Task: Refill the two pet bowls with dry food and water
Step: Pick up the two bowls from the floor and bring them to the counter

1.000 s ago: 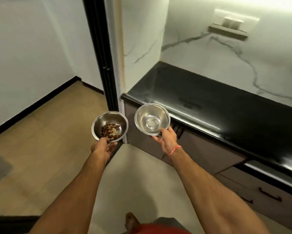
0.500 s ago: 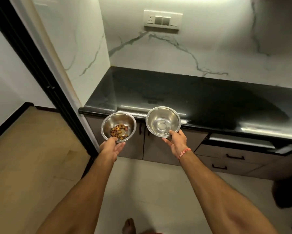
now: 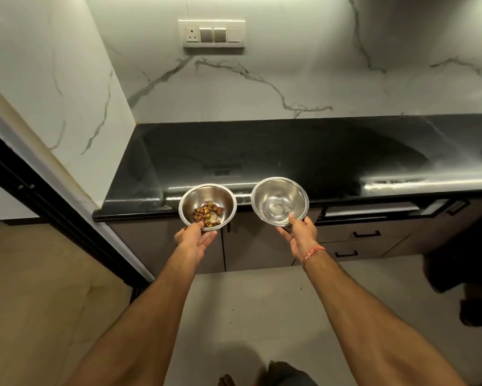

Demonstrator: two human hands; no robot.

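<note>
Head view, looking down over both forearms toward a black counter. Left hand grips the near rim of a steel food bowl, thumb over the edge and fingers beneath. A small heap of brown kibble lies in its bottom; most of the bowl is bare metal. Right hand holds a second steel bowl, the water bowl, by its near rim in the same manner. That bowl looks empty or nearly so; whether a film of water remains cannot be told. A red thread circles the right wrist.

Both bowls are held in the air just short of the counter's front edge, side by side and apart, the water bowl slightly tilted toward the camera. A switch plate sits on the marble wall behind the counter. Cabinet doors and drawers run below the counter.

Assessment: the step in hand is carrying the bowls to the counter; neither refill has begun. No food container or tap is visible. The next move likely calls for setting both bowls flat on the counter, level enough to keep the kibble in, freeing the hands to fetch food and water.
</note>
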